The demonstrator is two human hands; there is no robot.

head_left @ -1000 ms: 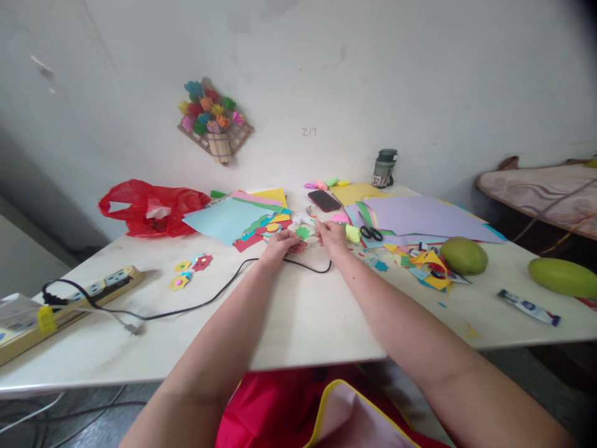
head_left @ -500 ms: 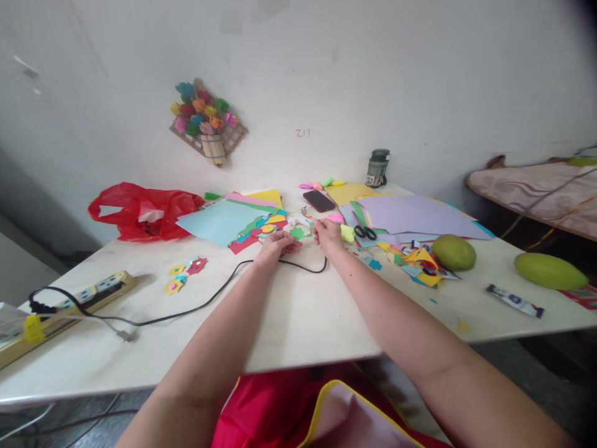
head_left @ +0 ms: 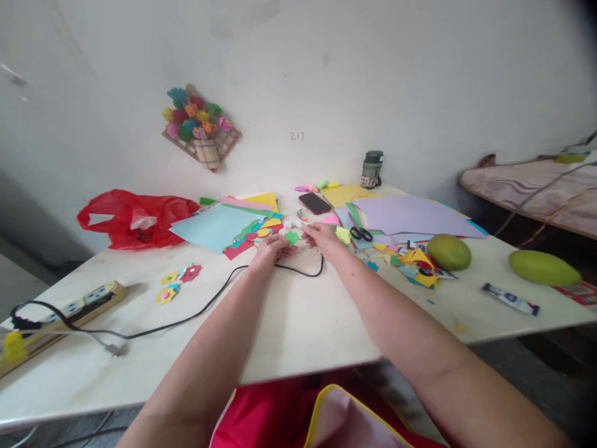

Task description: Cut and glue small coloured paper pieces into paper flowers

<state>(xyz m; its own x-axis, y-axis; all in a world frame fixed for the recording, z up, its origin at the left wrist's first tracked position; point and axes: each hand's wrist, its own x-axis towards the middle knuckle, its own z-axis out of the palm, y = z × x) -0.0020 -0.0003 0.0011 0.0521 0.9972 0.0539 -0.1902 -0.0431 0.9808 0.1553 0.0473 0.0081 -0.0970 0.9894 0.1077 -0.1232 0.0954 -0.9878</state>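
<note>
My left hand (head_left: 270, 250) rests low over the table, its fingers closed at the edge of a small green paper flower cutout (head_left: 292, 238). Close by on the right, my right hand (head_left: 321, 239) has thumb and fingers pinched together; what is between them is too small to make out. Just behind the cutout lies a white object (head_left: 293, 222) with a small orange tip, its shape partly unclear. A black cord (head_left: 298, 272) loops in front of both hands. Finished-looking paper flowers (head_left: 165, 294) in yellow, red and blue lie to the left.
Behind the hands are coloured paper sheets (head_left: 214, 225), a phone (head_left: 314, 203) and black-handled scissors (head_left: 360, 234). Rightward lie paper scraps (head_left: 420, 264), green fruits (head_left: 448, 252) and a tube (head_left: 510, 299). A red plastic bag (head_left: 135, 218) and a power strip (head_left: 88, 305) occupy the left.
The whole view has shifted slightly left. My hands stay around the green cutout, with only a small movement of the right fingers.
</note>
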